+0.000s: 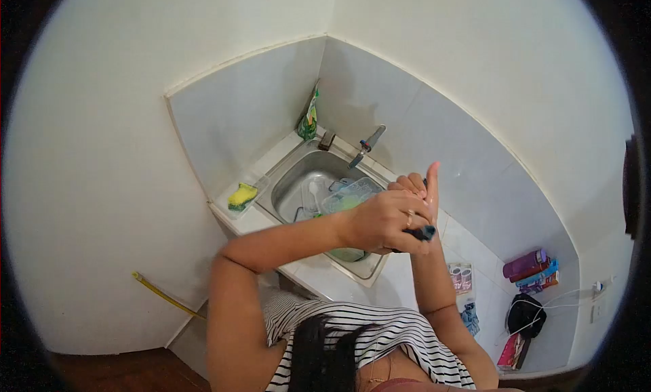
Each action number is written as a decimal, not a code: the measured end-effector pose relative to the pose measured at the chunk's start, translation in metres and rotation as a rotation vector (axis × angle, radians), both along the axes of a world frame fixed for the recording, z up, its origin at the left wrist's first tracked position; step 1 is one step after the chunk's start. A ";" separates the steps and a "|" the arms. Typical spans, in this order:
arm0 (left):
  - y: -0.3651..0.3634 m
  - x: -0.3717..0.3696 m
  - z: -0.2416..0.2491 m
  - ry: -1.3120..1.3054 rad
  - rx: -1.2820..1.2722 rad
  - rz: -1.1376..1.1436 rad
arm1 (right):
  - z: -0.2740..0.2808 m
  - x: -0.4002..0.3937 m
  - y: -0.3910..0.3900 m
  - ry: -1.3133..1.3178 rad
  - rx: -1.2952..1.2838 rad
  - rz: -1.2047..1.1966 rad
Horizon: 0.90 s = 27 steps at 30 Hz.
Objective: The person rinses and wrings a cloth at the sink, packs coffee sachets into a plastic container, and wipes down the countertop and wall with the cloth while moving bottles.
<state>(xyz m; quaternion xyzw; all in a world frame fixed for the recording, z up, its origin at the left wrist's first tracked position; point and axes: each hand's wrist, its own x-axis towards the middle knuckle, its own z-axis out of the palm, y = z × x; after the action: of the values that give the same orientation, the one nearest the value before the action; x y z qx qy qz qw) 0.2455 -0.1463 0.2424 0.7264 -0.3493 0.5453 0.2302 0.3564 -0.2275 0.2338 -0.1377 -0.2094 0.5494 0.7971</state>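
Both hands are raised close together over the near right side of the sink. My left hand [386, 221], with a ring on one finger, is wrapped around a black object [424, 233] whose blunt end sticks out below the fingers. Just behind it is my right hand [415, 187], fingers curled and thumb pointing up, with a bit of something dark beside the thumb. The left hand covers most of what lies between them, so I cannot tell what kind of object it is. Below, the steel sink [281, 182] holds clear plastic containers [359, 192] and some green ware.
A faucet [367, 147] reaches from the back wall. Left of the sink lies a yellow-green sponge [242, 196]; a green pouch [308, 121] and a brown block [327, 140] stand behind. At right are a purple bottle [524, 266], packets, a black bag [526, 315] and a white cable.
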 end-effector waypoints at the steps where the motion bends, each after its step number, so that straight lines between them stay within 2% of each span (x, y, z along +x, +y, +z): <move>1: 0.005 0.000 -0.001 0.046 0.167 0.044 | 0.000 0.005 0.010 0.003 -0.006 0.002; 3: 0.015 0.004 -0.003 0.105 0.402 0.118 | 0.004 0.013 0.028 -0.036 -0.145 0.221; 4: 0.020 0.008 -0.005 0.106 0.393 0.120 | 0.006 0.017 0.037 -0.072 -0.266 0.247; 5: 0.025 0.012 -0.007 0.145 0.563 0.151 | 0.007 0.019 0.045 -0.073 -0.274 0.252; 6: 0.031 0.017 -0.011 0.186 0.733 0.181 | 0.007 0.020 0.053 -0.216 -0.328 0.300; 7: 0.036 0.021 -0.015 0.190 0.725 0.185 | 0.006 0.022 0.062 -0.359 -0.380 0.350; 9: 0.045 0.027 -0.022 0.212 0.866 0.230 | 0.006 0.027 0.079 -0.424 -0.418 0.369; 11: 0.056 0.031 -0.026 0.229 0.874 0.232 | 0.004 0.030 0.097 -0.814 -0.503 0.337; 13: 0.069 0.042 -0.043 0.258 1.022 0.371 | -0.006 0.032 0.115 -0.883 -0.555 0.284; 15: 0.082 0.054 -0.061 0.216 0.963 0.339 | -0.021 0.041 0.136 -1.280 -0.572 0.124; 16: 0.087 0.057 -0.067 0.215 1.014 0.439 | -0.025 0.042 0.142 -1.430 -0.609 0.039; 17: 0.091 0.060 -0.073 0.213 1.063 0.539 | -0.034 0.047 0.150 -1.428 -0.608 0.042; 19: 0.099 0.068 -0.088 0.271 1.080 0.551 | -0.053 0.057 0.167 -1.589 -0.530 0.041; 20: 0.103 0.072 -0.095 0.325 1.096 0.562 | -0.058 0.059 0.172 -1.587 -0.530 0.044; 22: 0.111 0.078 -0.111 0.359 1.072 0.584 | -0.064 0.058 0.181 -1.794 -0.566 -0.040; 27: 0.124 0.092 -0.135 0.550 1.052 0.696 | -0.068 0.053 0.198 -1.961 -0.567 -0.071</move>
<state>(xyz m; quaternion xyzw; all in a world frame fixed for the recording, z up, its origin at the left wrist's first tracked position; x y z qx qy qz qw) 0.3376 -0.0219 0.1071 0.9234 -0.2429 0.1415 -0.2613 0.4097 -0.0297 0.1656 -0.7167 -0.6279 0.2000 0.2283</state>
